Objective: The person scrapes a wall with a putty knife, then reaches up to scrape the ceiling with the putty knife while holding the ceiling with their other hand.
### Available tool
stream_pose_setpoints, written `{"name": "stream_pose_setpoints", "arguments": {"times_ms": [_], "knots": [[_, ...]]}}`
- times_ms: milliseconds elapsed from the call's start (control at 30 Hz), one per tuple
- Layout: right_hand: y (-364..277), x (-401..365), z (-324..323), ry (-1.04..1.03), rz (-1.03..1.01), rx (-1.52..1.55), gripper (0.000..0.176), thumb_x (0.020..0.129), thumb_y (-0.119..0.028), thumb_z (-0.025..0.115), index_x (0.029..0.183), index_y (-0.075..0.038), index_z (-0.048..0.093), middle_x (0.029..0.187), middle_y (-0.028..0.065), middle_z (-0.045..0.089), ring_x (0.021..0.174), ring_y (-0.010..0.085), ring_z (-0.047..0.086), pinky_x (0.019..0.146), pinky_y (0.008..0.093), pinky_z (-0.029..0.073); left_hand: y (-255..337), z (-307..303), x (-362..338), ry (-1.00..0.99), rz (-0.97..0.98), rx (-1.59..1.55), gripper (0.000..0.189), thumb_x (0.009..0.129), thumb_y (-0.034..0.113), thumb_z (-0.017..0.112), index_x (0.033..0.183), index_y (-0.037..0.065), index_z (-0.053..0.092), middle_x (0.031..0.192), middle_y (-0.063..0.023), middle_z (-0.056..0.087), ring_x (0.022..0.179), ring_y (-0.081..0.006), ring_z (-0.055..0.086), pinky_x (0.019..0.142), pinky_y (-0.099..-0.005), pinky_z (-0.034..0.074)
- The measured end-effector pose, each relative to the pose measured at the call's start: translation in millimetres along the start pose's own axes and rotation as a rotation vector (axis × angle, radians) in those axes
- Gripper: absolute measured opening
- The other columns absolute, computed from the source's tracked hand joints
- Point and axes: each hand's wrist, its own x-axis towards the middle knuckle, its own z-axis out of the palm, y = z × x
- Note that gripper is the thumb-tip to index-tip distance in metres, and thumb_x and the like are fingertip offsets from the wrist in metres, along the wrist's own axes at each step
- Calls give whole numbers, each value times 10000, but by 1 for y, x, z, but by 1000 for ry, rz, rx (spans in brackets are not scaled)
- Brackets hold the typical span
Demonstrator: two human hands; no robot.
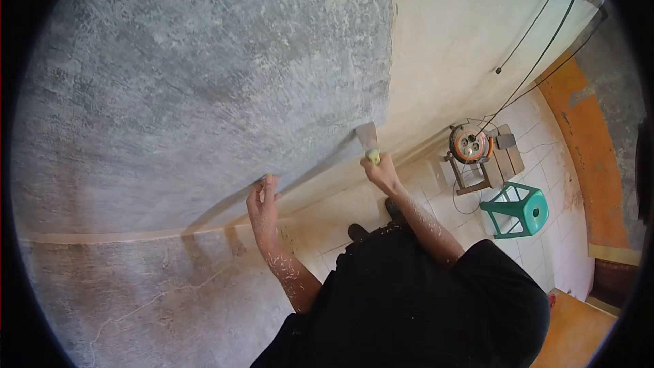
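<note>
The one camera sits on the person's head. It looks forward and down, with the wall (225, 88) close in front and the floor (436, 191) farther below. No second view shares any of this.

Wall (272, 61) ahead, cable reel (469, 144) on bench (505, 161) at right, stool (534, 212) beside.

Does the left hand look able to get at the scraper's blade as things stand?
Probably yes: the left hand looks empty and nothing visible blocks the way to the blade, though the right hand grips the handle.
</note>
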Motion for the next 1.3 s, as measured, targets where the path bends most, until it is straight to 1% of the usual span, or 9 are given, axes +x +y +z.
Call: {"name": "stream_pose_setpoints", "arguments": {"times_ms": [133, 267, 367, 467, 667, 900, 1000, 1100, 1300], "knots": [[80, -11, -1, -21, 115, -54, 258, 780, -205, 595, 638, 6, 554, 523, 11, 497, 519, 102, 504, 463, 327, 388, 3, -1, 7, -16, 3, 9, 516, 924, 422, 588, 1175, -28, 581, 1140, -117, 614, 1087, -202, 571, 901, -353, 477], [32, -8, 2, -30, 90, -6, 277, 792, -213, 587, 612, -7, 545, 508, 5, 488, 495, 94, 486, 442, 321, 378, -4, -2, 5, -24, 9, -48, 483, 929, 410, 585, 1151, -19, 593, 1128, -109, 619, 1076, -202, 575, 899, -368, 476], [64, -13, 1, -23, 81, -54, 287, 793, -210, 588, 588, -23, 516, 504, -8, 475, 482, 97, 479, 436, 311, 367, -1, -4, 4, -33, 8, -33, 462, 930, 404, 587, 1123, -15, 604, 1119, -108, 622, 1073, -203, 576, 894, -373, 474], [41, -15, -3, -30, 128, 109, 279, 794, -205, 585, 589, -31, 512, 498, -11, 470, 468, 99, 477, 431, 311, 369, -5, -4, 8, 3, -23, -18, 446, 911, 410, 615, 1044, -14, 599, 1119, -128, 632, 1114, -206, 580, 889, -348, 478], [65, -20, -1, -48, 207, 80, 245, 782, -162, 575, 573, -59, 499, 470, -5, 466, 389, 97, 434, 372, 282, 331, -1, -6, 7, -25, -38, -34, 428, 919, 386, 613, 1087, -7, 603, 1114, -115, 639, 1104, -199, 582, 883, -338, 468], [62, -22, -3, -98, 262, -11, 276, 791, -206, 596, 583, -46, 512, 500, -3, 486, 435, 96, 467, 411, 287, 368, 2, -4, 4, -20, -17, -73, 449, 914, 396, 616, 1095, -14, 612, 1103, -103, 637, 1067, -187, 585, 881, -342, 472], [47, -10, -1, -68, 123, 69, 274, 799, -209, 588, 592, -45, 515, 503, -1, 487, 432, 101, 472, 412, 285, 377, -3, -4, 6, -16, -38, -78, 426, 916, 403, 610, 1071, 7, 640, 1073, -87, 631, 1056, -186, 575, 879, -364, 484], [64, -15, -6, -62, 203, 10, 273, 800, -214, 588, 598, -44, 518, 500, 0, 487, 432, 104, 479, 413, 285, 383, -1, -6, 6, -41, -18, -71, 411, 919, 396, 606, 1062, 13, 648, 1050, -82, 636, 1038, -183, 578, 865, -363, 488], [41, -6, -2, -66, 112, 122, 258, 797, -166, 582, 574, -69, 494, 470, -7, 454, 387, 90, 425, 367, 268, 315, -1, -9, 3, -57, -38, -95, 440, 905, 382, 631, 1076, -24, 625, 1082, -111, 650, 1035, -177, 599, 819, -331, 491]]}}
